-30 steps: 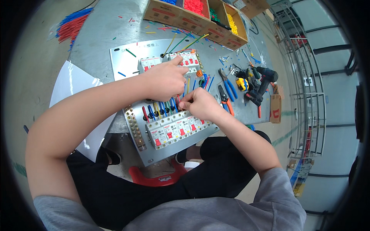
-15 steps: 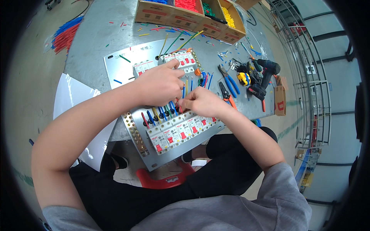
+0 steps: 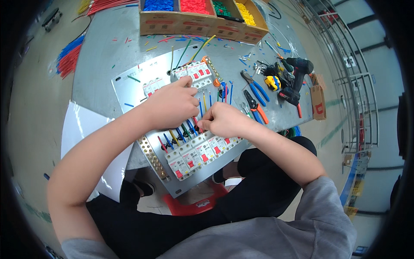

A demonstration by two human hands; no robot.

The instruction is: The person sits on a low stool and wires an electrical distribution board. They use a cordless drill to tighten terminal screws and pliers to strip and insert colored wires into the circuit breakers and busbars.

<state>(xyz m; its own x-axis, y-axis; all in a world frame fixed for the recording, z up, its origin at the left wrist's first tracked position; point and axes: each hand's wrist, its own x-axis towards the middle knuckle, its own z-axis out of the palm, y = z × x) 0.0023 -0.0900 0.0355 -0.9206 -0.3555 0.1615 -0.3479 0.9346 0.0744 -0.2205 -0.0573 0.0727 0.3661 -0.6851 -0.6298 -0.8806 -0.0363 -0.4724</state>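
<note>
A metal mounting panel (image 3: 177,186) rests at the table's near edge, tilted in view. Along its near side runs a row of white circuit breakers (image 3: 204,152) with red levers. Short coloured wires stand up behind them through black-ringed holes. My right hand (image 3: 226,120) pinches a red wire (image 3: 195,121) just behind the row, thumb and forefinger together. Close beside it, my left hand (image 3: 174,103) is curled over the wires, forefinger stretched toward the far breakers (image 3: 196,74). Its thumb and gripping fingertips are hidden.
A cardboard bin (image 3: 181,23) of coloured caps stands at the back. To the right lie blue-handled pliers (image 3: 258,90), a wire stripper (image 3: 258,108), a tape measure (image 3: 272,83) and a cordless drill (image 3: 295,80). White sheet (image 3: 92,138) overhangs the left edge; wire scraps litter the table.
The whole view has shifted slightly, with the back bin higher and the near panel lower. Both hands stay at the same wires behind the breaker row, with little change in grip.
</note>
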